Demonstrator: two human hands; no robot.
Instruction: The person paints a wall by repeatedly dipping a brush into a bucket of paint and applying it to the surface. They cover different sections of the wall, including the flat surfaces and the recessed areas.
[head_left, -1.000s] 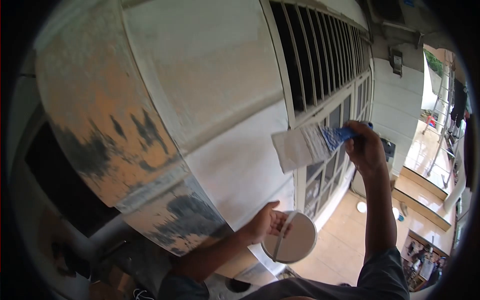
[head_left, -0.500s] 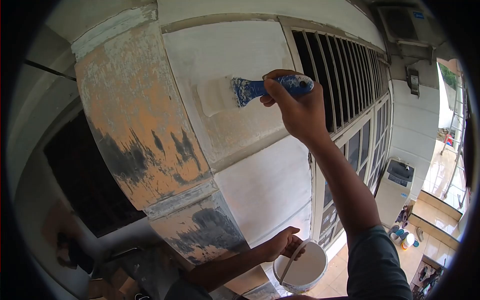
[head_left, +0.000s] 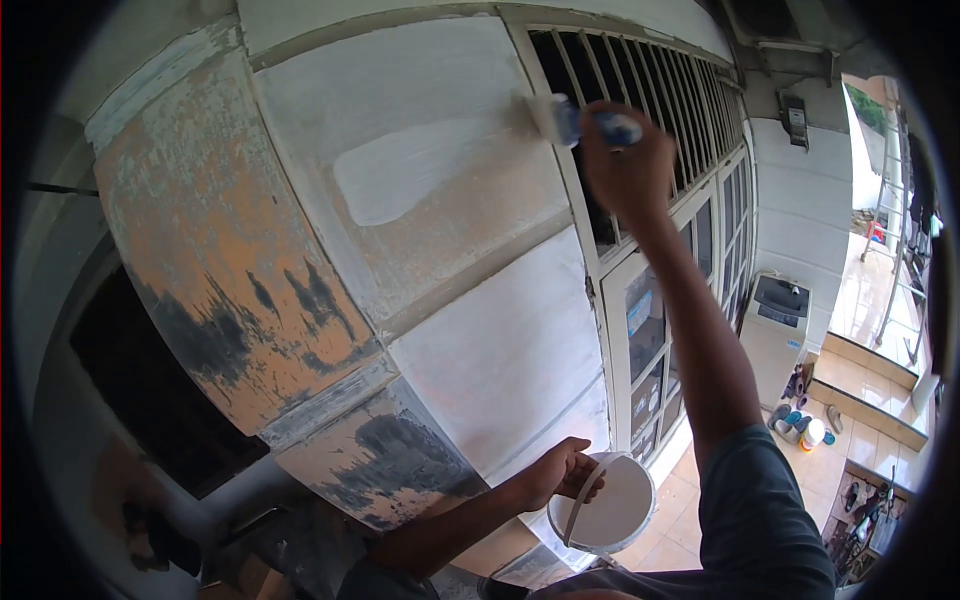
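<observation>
A blue-handled paintbrush [head_left: 566, 120], blurred by motion, is gripped in my right hand [head_left: 632, 165]. Its bristles are at the right edge of the upper wall panel, close to the window frame. On that panel [head_left: 470, 215] a fresh white patch [head_left: 395, 170] of paint stands out against the dull, unpainted surface. Lower down, my left hand [head_left: 562, 474] is closed at the near side of a white bucket [head_left: 625, 510], with its fingers under the bucket's handle [head_left: 583, 505]. The bucket's inside looks whitish.
A pillar [head_left: 215, 240] with peeling orange and grey paint stands left of the panel. Right of it is a barred window [head_left: 640, 110]. A washing machine [head_left: 777, 315], shoes [head_left: 790, 420] and a ladder [head_left: 890, 235] are below on the right.
My right hand has swept the brush rightward and up, from mid-panel to its right edge. The white patch shows larger. My left hand still keeps the bucket in place, and the view has shifted.
</observation>
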